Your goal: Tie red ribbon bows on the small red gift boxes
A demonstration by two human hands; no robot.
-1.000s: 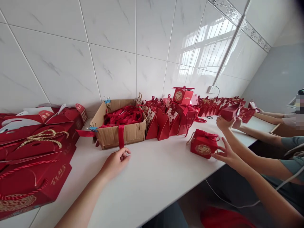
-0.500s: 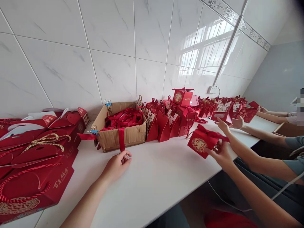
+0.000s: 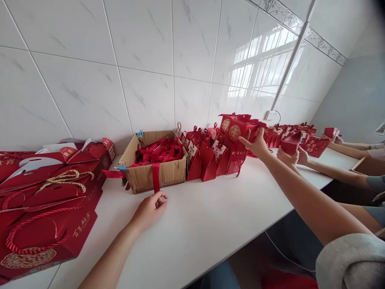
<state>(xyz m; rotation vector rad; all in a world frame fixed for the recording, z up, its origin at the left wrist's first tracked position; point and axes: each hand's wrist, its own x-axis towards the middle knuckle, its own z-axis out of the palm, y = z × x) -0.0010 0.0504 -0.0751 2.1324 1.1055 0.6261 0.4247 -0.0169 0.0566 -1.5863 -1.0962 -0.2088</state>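
Here, the right hand (image 3: 258,141) grasps a red box (image 3: 235,133), gold-emblemed and bow-topped, partly hiding another box (image 3: 225,123). The left hand (image 3: 152,208) curls near the carton's (image 3: 170,170) hanging ribbon (image 3: 156,178), its grip unclear

Grey right sleeve (image 3: 351,261), bunched; left hand (image 3: 151,209) bare

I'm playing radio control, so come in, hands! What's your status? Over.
Right hand gripping red gift box. Left hand loosely curled on table, by hanging ribbon. Another box close behind held one, possibly in the way.
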